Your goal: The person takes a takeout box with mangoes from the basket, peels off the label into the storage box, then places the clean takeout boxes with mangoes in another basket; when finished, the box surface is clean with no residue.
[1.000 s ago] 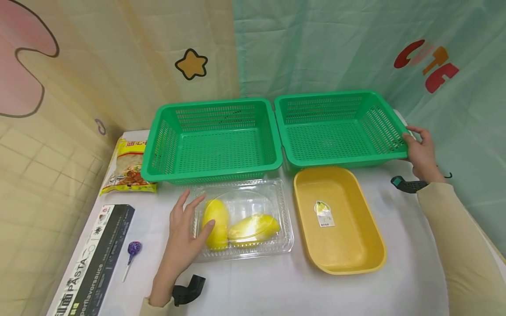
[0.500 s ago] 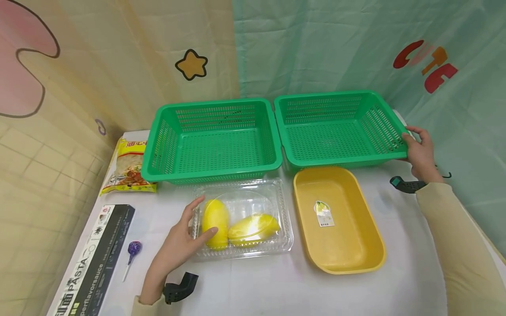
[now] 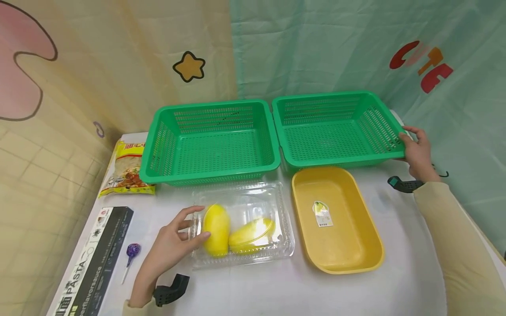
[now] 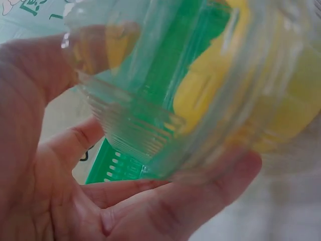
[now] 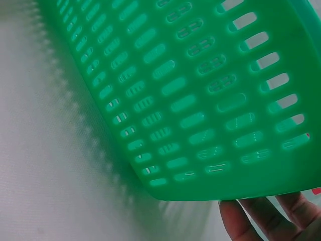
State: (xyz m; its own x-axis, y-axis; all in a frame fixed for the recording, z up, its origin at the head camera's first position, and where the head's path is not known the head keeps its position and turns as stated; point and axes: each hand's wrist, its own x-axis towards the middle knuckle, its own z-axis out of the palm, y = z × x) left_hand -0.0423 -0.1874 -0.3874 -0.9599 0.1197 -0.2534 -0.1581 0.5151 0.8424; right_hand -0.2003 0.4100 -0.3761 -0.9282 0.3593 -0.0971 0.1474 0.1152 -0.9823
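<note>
In the head view, a clear plastic clamshell box (image 3: 247,193) holds two yellow mangoes, one upright on the left (image 3: 216,230) and one lying at a slant (image 3: 252,236). My left hand (image 3: 168,248) grips the box's left side. The left wrist view shows the thumb and fingers on both faces of the clear plastic (image 4: 135,120), which looks tilted there. Over at the right, my right hand (image 3: 421,153) holds the near right corner of a green basket (image 3: 344,158). Its fingers (image 5: 235,221) show at the basket's rim in the right wrist view.
A second green basket (image 3: 211,177) stands at the back left, a yellow plastic tray (image 3: 341,237) right of the box. Along the left lie a noodle bag (image 3: 128,171), a black-and-white pasta box (image 3: 103,259) and a purple lollipop (image 3: 133,250). A curtain (image 3: 312,48) hangs behind.
My left hand has drawn down and left, and its fingers have closed on the box's left side. The box and mangoes have shifted slightly. My right hand stays at the basket corner.
</note>
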